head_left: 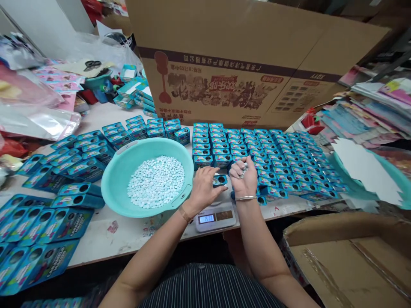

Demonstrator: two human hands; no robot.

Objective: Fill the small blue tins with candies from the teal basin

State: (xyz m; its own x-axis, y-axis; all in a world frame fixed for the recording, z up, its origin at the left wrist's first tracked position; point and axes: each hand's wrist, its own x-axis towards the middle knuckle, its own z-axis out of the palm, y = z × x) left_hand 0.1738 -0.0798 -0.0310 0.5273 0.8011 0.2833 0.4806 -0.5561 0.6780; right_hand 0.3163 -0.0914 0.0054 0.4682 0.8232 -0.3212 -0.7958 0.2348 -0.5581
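Note:
My left hand (205, 185) is closed round a small blue box (220, 180) with a dark round hole in its top, above the kitchen scale (215, 219). The scale's display is lit; its plate is mostly hidden by my hands. Beside the box, my right hand (243, 176) is curled up with a clutch of pale candies (245, 168) showing between its fingers. To the left stands a turquoise basin (112, 194), holding a layer of similar pale blue and white candies (157, 182).
Rows of blue boxes (276, 160) fill the table's right side; more boxes (64, 222) stand at left. A large cardboard carton (224, 85) rises behind. An open carton (340, 265) sits lower right. Another turquoise basin (390, 175) with white card is far right.

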